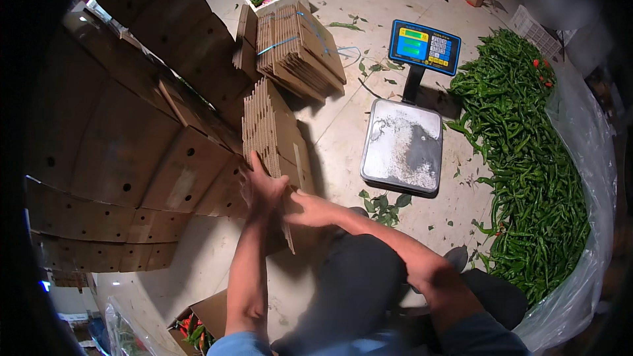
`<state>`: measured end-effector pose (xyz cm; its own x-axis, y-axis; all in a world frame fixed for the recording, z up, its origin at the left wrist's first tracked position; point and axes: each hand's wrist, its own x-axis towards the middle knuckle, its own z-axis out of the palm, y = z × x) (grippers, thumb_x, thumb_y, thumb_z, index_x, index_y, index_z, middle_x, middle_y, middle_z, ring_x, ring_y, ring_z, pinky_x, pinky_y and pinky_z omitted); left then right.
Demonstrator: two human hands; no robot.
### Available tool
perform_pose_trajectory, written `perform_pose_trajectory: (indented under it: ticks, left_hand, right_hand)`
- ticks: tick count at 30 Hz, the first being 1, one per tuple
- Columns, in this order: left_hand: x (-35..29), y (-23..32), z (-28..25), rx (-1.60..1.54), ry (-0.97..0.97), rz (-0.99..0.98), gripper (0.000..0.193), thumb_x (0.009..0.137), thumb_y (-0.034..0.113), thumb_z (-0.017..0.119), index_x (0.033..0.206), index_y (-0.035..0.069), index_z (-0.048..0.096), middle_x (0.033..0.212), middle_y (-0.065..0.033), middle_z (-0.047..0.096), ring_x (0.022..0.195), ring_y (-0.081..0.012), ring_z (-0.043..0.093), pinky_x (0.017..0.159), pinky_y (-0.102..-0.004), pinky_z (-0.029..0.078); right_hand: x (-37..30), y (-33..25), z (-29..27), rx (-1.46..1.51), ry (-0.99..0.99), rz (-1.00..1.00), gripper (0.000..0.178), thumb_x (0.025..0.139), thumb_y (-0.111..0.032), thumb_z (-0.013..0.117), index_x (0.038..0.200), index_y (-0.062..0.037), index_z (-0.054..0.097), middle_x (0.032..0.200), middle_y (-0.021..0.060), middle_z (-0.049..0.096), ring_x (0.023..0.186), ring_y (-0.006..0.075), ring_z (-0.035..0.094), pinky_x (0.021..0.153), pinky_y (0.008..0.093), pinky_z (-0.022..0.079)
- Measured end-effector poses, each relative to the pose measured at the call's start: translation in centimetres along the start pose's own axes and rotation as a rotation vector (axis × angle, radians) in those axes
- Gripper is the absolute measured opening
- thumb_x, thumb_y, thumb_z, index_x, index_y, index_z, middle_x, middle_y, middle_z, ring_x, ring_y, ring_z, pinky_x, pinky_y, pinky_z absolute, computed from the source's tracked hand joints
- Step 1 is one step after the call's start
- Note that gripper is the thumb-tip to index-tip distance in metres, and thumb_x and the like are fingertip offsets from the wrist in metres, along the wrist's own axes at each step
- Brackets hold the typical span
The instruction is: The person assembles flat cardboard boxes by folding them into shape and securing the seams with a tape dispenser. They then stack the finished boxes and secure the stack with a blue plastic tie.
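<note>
Blue sleeves [239, 344]; left grip [262, 190], spread part-open, and right grip [304, 209], closure indeterminable, are laid on loose cartons [288, 133] left of the scale [403, 145], still flat, another bundle [303, 46] being strapped, made-up cartons [125, 135] stacked alongside.

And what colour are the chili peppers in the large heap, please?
Mostly green chili peppers, with a few red ones; seen best in the head view.

The right grip [306, 209] has its fingers hidden beside the left grip [266, 188] and flattened cartons [285, 128], the lower edge cuts off a pepper box [212, 313], and readings on the scale display [413, 41] are too small to tell.
</note>
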<state>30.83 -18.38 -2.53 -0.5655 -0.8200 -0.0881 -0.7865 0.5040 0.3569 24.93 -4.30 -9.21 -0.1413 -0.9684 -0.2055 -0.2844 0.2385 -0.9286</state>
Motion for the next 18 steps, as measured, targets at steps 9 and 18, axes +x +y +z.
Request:
perform_pose_trajectory:
  ticks: [9,18]
  left_hand:
    - [-3.5,-8.2,0.8,0.021,0.078,0.337,0.099,0.063,0.036,0.074,0.148,0.018,0.026,0.143,-0.0237,0.033,0.129,-0.0446,0.035,0.104,-0.0542,0.032]
    - [-7.8,-6.1,-3.5,0.154,-0.093,0.19,0.11,0.061,0.041,0.076,0.151,0.016,0.019,0.155,-0.0216,0.01,0.143,-0.0412,0.009,0.11,-0.0609,0.014]
  right_hand:
    - [-8.5,7.1,-0.7,-0.023,0.192,0.232,0.074,0.083,-0.042,0.065,0.138,0.0022,0.041,0.122,0.0265,0.058,0.115,0.0322,0.057,0.097,0.0349,0.045]
    - [-6.3,8.7,-6.7,0.238,0.469,0.309,0.078,0.087,-0.04,0.063,0.138,0.0111,0.034,0.128,0.0306,0.052,0.12,0.033,0.054,0.101,0.0355,0.042]
